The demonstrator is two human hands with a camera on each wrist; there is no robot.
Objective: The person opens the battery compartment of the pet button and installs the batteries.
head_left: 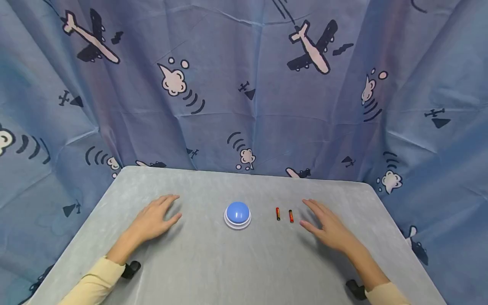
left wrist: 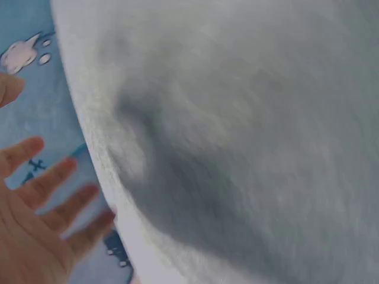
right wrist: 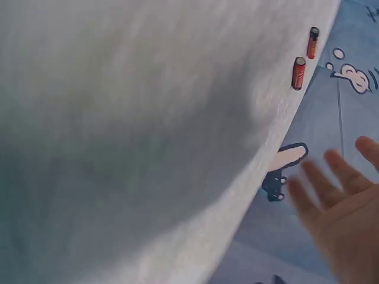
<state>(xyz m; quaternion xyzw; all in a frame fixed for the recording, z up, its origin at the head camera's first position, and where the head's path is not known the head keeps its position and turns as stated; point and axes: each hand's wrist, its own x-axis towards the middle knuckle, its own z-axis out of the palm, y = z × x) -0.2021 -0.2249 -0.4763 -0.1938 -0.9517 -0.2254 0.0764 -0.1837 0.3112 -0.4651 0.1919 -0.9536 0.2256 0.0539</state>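
Note:
In the head view a round blue push button (head_left: 238, 212) on a white base stands near the middle of the table. To its right lie two small red and black batteries, one (head_left: 278, 214) nearer the button and the other (head_left: 291, 216) nearer the right hand. My left hand (head_left: 154, 218) hovers left of the button, fingers spread and holding nothing. On the other side my right hand (head_left: 329, 226) is above the table close to the batteries, fingers extended, apart from them. The right wrist view also shows both batteries (right wrist: 298, 74).
A grey-white cloth-like surface covers the table (head_left: 228, 271), its rounded far corners visible. Behind it hangs a blue curtain (head_left: 213, 127) printed with planes and clouds. A black wrist strap piece (head_left: 131, 269) sits by the left sleeve, another (head_left: 356, 289) by the right.

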